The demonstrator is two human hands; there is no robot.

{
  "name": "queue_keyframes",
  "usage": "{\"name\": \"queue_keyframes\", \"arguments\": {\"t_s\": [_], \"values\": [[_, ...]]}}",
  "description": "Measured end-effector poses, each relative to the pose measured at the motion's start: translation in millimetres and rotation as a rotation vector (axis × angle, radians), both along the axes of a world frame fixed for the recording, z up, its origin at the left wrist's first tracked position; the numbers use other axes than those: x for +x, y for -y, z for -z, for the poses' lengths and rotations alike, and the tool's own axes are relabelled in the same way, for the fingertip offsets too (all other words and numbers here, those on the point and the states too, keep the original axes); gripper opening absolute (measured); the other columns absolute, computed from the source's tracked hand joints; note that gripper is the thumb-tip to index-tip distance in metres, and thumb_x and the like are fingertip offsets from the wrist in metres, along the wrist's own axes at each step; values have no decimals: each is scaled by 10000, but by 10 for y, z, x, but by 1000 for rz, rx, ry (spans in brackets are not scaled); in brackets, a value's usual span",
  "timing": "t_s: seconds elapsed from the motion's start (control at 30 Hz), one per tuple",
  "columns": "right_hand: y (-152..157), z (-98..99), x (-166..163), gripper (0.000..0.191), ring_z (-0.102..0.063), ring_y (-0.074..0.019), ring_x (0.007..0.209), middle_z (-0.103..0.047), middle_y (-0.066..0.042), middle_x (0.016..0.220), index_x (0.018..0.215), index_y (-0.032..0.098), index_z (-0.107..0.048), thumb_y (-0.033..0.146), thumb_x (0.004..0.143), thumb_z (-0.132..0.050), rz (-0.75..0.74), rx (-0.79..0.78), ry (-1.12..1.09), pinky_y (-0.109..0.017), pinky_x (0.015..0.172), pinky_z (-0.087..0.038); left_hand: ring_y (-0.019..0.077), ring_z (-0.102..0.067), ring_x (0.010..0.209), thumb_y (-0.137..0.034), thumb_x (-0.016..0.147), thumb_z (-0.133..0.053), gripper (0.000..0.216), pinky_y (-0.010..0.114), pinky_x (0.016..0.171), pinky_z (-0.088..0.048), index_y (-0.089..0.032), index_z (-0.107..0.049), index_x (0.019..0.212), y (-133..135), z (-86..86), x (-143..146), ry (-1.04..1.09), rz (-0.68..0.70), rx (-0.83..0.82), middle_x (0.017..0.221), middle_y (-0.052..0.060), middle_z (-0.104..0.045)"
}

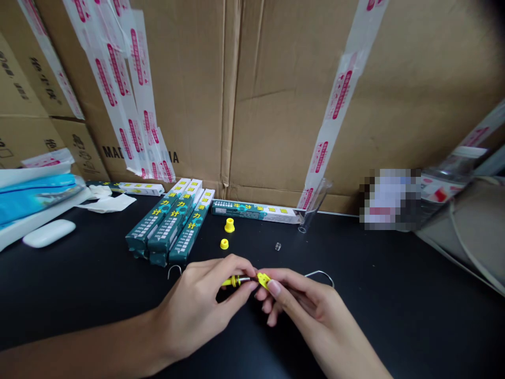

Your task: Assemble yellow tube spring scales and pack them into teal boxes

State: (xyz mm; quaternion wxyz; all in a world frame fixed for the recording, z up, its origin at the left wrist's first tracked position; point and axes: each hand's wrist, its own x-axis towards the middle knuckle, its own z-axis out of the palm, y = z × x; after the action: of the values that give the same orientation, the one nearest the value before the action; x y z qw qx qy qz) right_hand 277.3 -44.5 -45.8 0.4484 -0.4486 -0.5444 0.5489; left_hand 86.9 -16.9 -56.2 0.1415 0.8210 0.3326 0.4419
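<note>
Between the thumb and fingers of my left hand (201,310) is a slim yellow rod (235,281) with a silver section at its inner end. My right hand (315,308) pinches a small yellow plastic piece (263,279), its end close against the rod's tip; whether they are joined I cannot tell. A bent metal hook (174,269) shows beyond my left hand, and a larger wire hook (322,273) behind my right. Farther back lie two yellow caps (229,226) and a small coil spring (278,246).
Several green-and-white spring scale boxes (158,221) are stacked at left, another box (256,210) behind. A clear tube (315,206) leans on the cardboard (276,105). A white oval object (49,233) and blue packet (35,197) lie left; a plastic bottle (442,184) and grey bag (469,226) are right.
</note>
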Motion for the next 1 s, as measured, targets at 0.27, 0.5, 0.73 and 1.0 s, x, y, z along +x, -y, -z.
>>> {"name": "queue_keyframes", "arguments": {"t_s": [0.27, 0.5, 0.73, 1.0], "values": [[-20, -26, -2, 344, -613, -114, 626, -732, -32, 780, 978, 216, -811, 509, 807, -753, -10, -55, -98, -205, 595, -548, 73, -753, 755, -158, 939, -648, 130, 89, 755, -549, -232, -635, 1045, 0, 27, -18, -30, -12, 38, 886, -67, -774], [-7, -69, -8, 346, -610, -119, 636, -725, -28, 755, 975, 222, -817, 508, 784, -775, -12, -85, -115, -202, 591, -551, 112, -768, 761, -186, 980, -591, 106, 120, 732, -578, -222, -617, 1076, -2, 50, -26, -79, -23, 128, 883, -37, -783], [-20, -17, -1, 378, -616, -120, 617, -708, -30, 762, 960, 182, -790, 527, 818, -728, -17, -87, -71, -209, 584, -563, 101, -767, 736, -172, 949, -630, 100, 101, 689, -575, -231, -616, 1029, -3, 40, -19, -81, -34, 45, 856, -57, -781], [96, 52, 24, 263, -588, -114, 457, -681, 2, 661, 1007, 216, -719, 429, 957, -574, 102, 258, 387, -185, 421, -487, 94, -765, 707, -115, 892, -670, 167, 107, 677, -581, -238, -614, 989, -7, 26, 5, -61, -57, -24, 820, -85, -778]]}}
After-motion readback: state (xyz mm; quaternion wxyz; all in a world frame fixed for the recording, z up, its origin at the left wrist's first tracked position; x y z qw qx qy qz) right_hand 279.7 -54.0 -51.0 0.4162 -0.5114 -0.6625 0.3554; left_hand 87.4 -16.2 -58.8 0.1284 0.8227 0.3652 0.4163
